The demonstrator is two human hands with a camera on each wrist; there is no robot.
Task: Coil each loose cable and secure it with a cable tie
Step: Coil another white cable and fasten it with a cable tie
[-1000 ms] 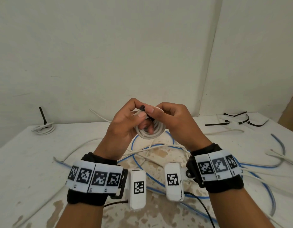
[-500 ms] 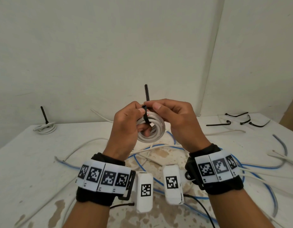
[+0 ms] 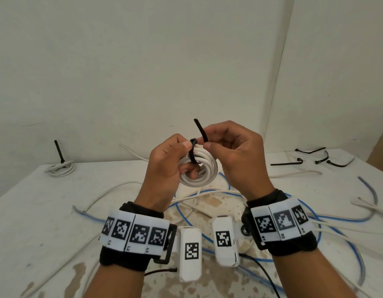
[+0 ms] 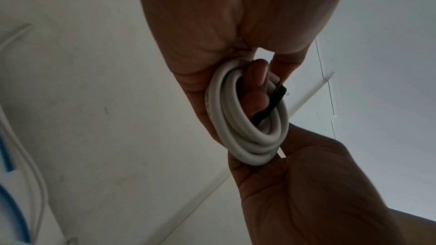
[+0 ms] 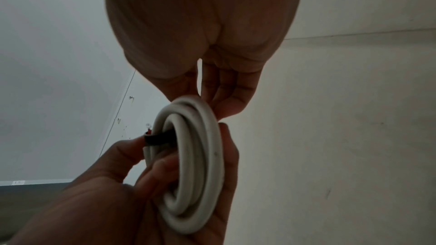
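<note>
Nearest, blue and white loose cables (image 3: 186, 211) sprawl across the table (image 3: 35, 211). Above them the left hand (image 3: 164, 168) grips the white coil (image 3: 202, 171), fingers through its middle to keep the turns together, while the right hand (image 3: 235, 155) pinches the black cable tie (image 3: 200, 131) by its tail (likely to cinch it). Far right lie spare ties (image 3: 315, 155); far left, a tied coil (image 3: 60, 167).

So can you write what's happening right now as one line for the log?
step: tightening tie | left hand: holds white cable coil | right hand: pinches black cable tie tail | tie: looped around coil
</note>
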